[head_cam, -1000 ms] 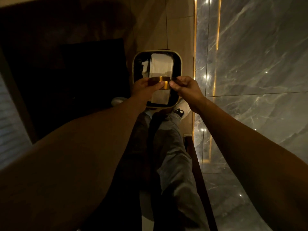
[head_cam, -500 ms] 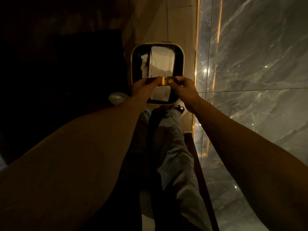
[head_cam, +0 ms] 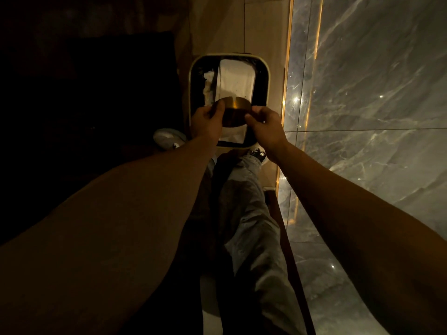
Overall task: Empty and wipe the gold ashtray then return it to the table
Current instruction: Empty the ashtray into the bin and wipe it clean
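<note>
Both hands, left hand (head_cam: 208, 122) and right hand (head_cam: 265, 122), grasping gold ashtray (head_cam: 234, 111) over trash bin (head_cam: 192, 68), upper centre; emptying underway, wipe and return pending

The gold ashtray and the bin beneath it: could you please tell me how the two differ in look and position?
The gold ashtray is small, round and shiny metal; the bin is larger, a rounded rectangle with a pale rim and dark inside. The ashtray is held in the air between the left hand and right hand; the bin stands on the floor. White paper lies in the bin; whether anything is in the ashtray cannot be told. Both are open containers.
</note>
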Demonstrator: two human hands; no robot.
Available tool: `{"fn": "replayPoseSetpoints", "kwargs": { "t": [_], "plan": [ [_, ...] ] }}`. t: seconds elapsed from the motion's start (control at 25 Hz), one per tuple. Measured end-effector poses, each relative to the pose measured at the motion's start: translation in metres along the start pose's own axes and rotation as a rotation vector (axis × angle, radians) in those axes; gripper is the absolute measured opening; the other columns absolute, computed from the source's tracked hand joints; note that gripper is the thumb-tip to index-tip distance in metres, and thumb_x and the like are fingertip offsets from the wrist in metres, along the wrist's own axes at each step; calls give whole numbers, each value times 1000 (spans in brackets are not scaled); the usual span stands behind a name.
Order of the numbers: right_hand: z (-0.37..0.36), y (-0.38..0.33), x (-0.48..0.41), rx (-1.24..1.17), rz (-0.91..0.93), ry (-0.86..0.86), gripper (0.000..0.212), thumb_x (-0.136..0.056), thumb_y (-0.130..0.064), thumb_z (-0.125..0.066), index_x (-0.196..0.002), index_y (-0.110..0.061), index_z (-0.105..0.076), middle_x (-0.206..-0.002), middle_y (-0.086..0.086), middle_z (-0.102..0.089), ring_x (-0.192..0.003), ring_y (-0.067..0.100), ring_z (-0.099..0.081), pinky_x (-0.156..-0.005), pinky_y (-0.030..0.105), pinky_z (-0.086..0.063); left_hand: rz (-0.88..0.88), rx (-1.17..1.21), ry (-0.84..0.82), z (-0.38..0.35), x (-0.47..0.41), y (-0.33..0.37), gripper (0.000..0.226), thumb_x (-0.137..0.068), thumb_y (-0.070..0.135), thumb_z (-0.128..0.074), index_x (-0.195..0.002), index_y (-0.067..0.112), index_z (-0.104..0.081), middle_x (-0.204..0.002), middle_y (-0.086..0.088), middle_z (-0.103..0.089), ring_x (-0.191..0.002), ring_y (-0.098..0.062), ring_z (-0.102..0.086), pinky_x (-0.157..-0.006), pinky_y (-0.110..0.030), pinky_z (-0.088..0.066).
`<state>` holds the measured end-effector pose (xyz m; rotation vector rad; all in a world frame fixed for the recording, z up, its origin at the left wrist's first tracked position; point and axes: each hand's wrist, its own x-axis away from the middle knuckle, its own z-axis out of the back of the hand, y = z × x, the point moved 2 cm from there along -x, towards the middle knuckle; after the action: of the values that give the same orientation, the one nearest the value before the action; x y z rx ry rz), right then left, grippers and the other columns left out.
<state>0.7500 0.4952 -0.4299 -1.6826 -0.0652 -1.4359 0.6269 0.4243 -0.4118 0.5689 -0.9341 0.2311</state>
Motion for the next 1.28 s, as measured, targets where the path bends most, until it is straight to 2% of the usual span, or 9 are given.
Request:
{"fn": "replayPoseSetpoints", "kwargs": {
  "t": [0.24, 0.44, 0.52, 0.64, 0.76, 0.92, 1.08, 1.2, 1.28],
  "plan": [
    [-2, -5, -3, 27, 37, -12, 28, -93, -7, -51, -120, -5, -59, -116, 14, -65, -106, 19, -59, -88, 24, -48, -70, -98, -47, 1, -2, 4, 36, -99, 29, -49, -130, 12, -58, -129, -13, -62, -121, -28, -57, -102, -39, -47],
    [-2, -10, -7, 30, 49, -28, 25, -92, -7, -53, -115, -3, -63, -109, 10, -68, -99, 13, -63, -83, 18, -48, -111, -107, -89, -3, -2, -1, 55, -89, 12, -64, -141, 20, -45, -139, -13, -54, -129, -28, -51, -107, -44, -46],
    [1, -14, -5, 29, 54, -27, 23, -92, -9, -56, -113, -4, -63, -100, 3, -67, -90, 5, -62, -79, 14, -48, -147, -170, -126, -4, -3, -1, 69, -81, 11, -74, -142, 20, -43, -141, -14, -51, -129, -29, -50, -107, -39, -45],
    [3, -20, -1, 14, 64, -23, 22, -91, -4, -53, -111, -3, -63, -86, -7, -61, -81, 0, -56, -73, 11, -45, -205, -361, -173, -8, -2, 1, 88, -75, 13, -79, -148, 20, -32, -146, -16, -38, -133, -31, -44, -102, -21, -39],
    [4, -22, -1, 2, 57, -32, 21, -91, -2, -51, -108, -5, -63, -84, -8, -59, -82, 5, -57, -76, 19, -47, -285, -482, -134, -9, 1, 4, 105, -67, 17, -85, -152, 21, -24, -147, -15, -29, -135, -31, -40, -109, -36, -39],
    [5, -29, -4, 7, 46, -30, 21, -89, 2, -51, -103, -3, -65, -83, -6, -59, -84, 8, -56, -83, 28, -49, -431, -628, -122, -6, -1, 4, 112, -63, 30, -87, -152, 13, -21, -155, -12, -22, -138, -34, -34, -111, -44, -38],
    [8, -34, -6, -24, 15, -61, 23, -88, 2, -51, -86, -16, -64, -85, 0, -63, -88, 16, -60, -85, 33, -51, -533, -710, -105, -2, -4, 4, 115, -63, 31, -86, -154, 16, -17, -155, -14, -22, -140, -36, -32, -108, -51, -39],
    [12, -34, -7, 5, 6, -62, 20, -88, -1, -52, -99, -9, -66, -93, 7, -65, -90, 19, -62, -83, 34, -51, -598, -748, -104, 0, -6, 5, 114, -66, 28, -85, -155, 27, -13, -153, -14, -24, -138, -35, -35, -103, -50, -44],
    [14, -35, -6, 22, 17, -63, 21, -89, -3, -54, -106, -10, -65, -91, 0, -64, -88, 14, -61, -81, 28, -52, -628, -779, -100, 0, -5, 8, 112, -64, 29, -86, -153, 29, -17, -149, -14, -27, -135, -34, -37, -101, -49, -44]
  ]
}}
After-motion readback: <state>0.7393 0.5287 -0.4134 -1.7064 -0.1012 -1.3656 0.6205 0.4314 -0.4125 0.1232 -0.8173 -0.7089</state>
